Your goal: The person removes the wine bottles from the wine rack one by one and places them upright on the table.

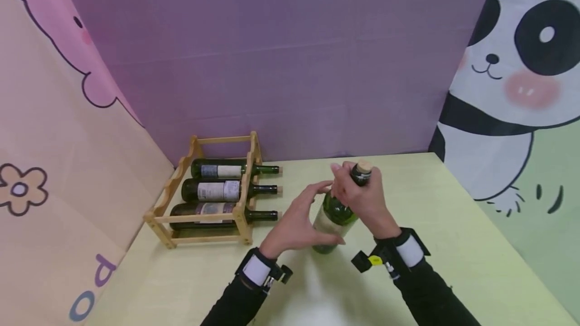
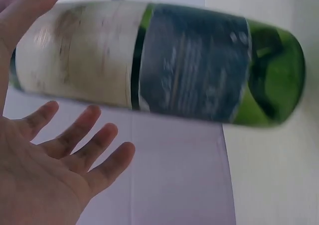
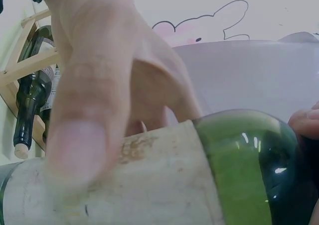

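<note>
A green wine bottle with a cork in its mouth leans in front of me. My right hand grips it by the neck; in the right wrist view only bits of its fingers show. Around the bottle's body, my left hand spreads wide, thumb on the near side and fingers on the far side. The left wrist view shows these fingers apart from the glass. A pale label and a dark blue label cover the bottle. Whether its base touches the table cannot be told.
To the left stands a wooden wine rack with three corked bottles lying in it, necks pointing right: a back one, a middle one and a front one. The pale tabletop ends at a purple backdrop.
</note>
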The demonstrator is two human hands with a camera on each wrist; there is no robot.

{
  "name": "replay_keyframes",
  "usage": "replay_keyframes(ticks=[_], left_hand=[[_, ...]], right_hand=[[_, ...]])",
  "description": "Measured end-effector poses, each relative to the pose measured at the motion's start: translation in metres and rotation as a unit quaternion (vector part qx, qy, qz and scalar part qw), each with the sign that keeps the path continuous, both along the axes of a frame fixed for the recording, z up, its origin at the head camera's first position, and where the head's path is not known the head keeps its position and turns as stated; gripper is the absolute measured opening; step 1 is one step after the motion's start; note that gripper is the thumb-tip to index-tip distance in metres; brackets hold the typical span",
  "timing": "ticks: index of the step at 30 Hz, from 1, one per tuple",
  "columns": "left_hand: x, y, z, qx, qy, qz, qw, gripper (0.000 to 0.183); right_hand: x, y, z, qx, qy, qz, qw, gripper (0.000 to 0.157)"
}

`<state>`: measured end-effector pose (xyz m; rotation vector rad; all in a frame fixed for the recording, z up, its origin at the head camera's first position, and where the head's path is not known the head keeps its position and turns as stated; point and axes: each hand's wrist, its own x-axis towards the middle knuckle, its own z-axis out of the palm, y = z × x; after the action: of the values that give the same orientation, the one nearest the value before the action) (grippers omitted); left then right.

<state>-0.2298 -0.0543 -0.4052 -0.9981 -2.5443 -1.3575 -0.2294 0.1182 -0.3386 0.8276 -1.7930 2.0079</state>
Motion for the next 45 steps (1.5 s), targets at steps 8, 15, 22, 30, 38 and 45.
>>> replay_keyframes(ticks=[8,15,22,30,38,45], left_hand=[[0.0,-0.027,0.004,-0.026,0.022,0.057,0.9978,0.108],[0.0,-0.06,0.006,-0.049,0.063,0.12,0.9896,0.099],[-0.002,-0.087,0.005,-0.081,0.061,0.178,0.9787,0.097],[0.002,-0.115,-0.003,-0.115,0.067,0.234,0.963,0.096],[0.005,-0.134,-0.014,-0.151,0.067,0.281,0.9452,0.097],[0.003,-0.144,-0.023,-0.189,0.045,0.316,0.9286,0.098]], right_hand=[[0.0,0.007,0.008,-0.016,0.033,-0.01,0.999,0.044],[-0.001,0.018,0.018,-0.038,0.075,-0.014,0.996,0.045],[-0.003,0.033,0.027,-0.054,0.115,-0.034,0.991,0.043],[-0.008,0.045,0.036,-0.066,0.143,-0.061,0.986,0.043],[-0.014,0.063,0.042,-0.082,0.163,-0.078,0.98,0.044],[-0.025,0.082,0.041,-0.084,0.144,-0.12,0.979,0.042]])
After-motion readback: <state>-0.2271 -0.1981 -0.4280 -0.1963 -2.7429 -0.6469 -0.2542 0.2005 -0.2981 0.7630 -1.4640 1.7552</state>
